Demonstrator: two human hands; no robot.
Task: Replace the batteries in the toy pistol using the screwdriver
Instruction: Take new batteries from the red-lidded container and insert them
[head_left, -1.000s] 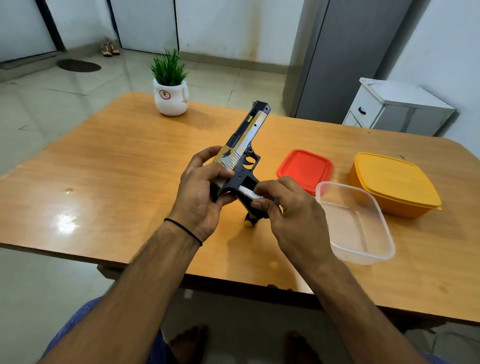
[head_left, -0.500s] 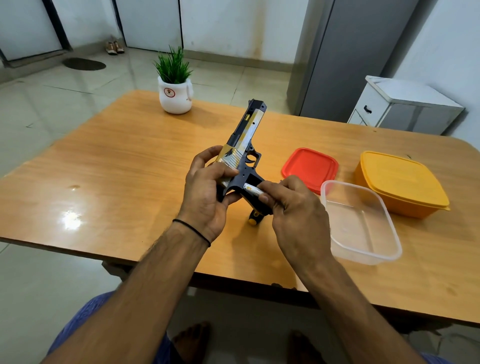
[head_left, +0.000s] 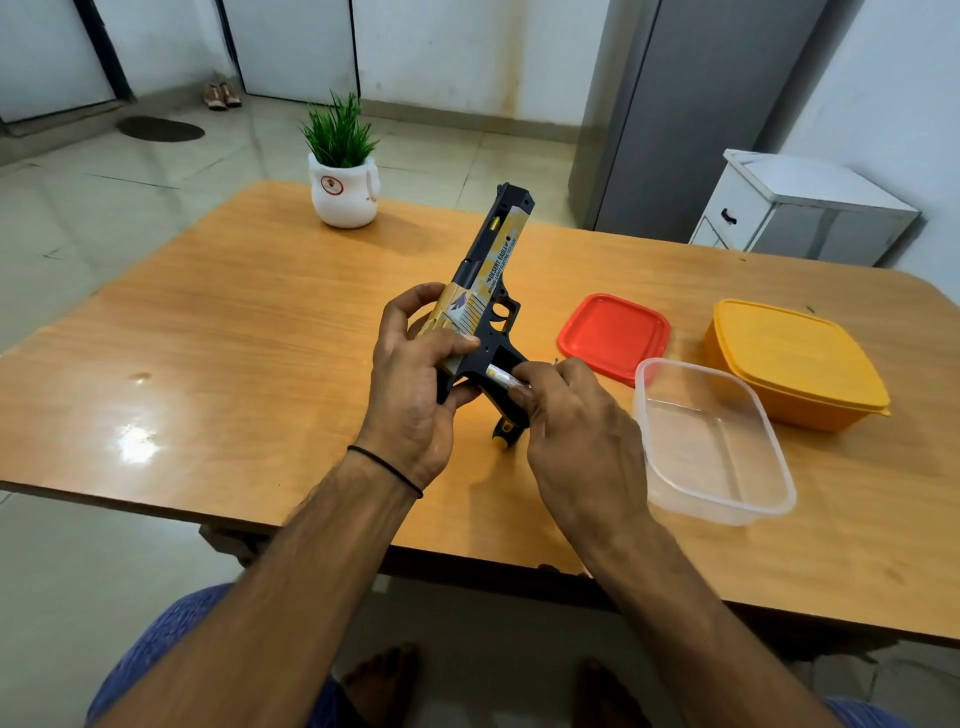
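The black and yellow toy pistol points away from me, held above the wooden table. My left hand grips its rear slide end. My right hand pinches a silver battery against the open side of the black grip. Below the grip a screwdriver's yellow and black handle shows on the table; the rest of it is hidden behind my right hand.
A clear plastic box sits right beside my right hand, with its red lid behind it. A shut yellow box stands farther right. A potted plant stands at the table's far edge.
My hands and the pistol have stayed nearly in place. My right fingers have shifted slightly along the battery at the grip.
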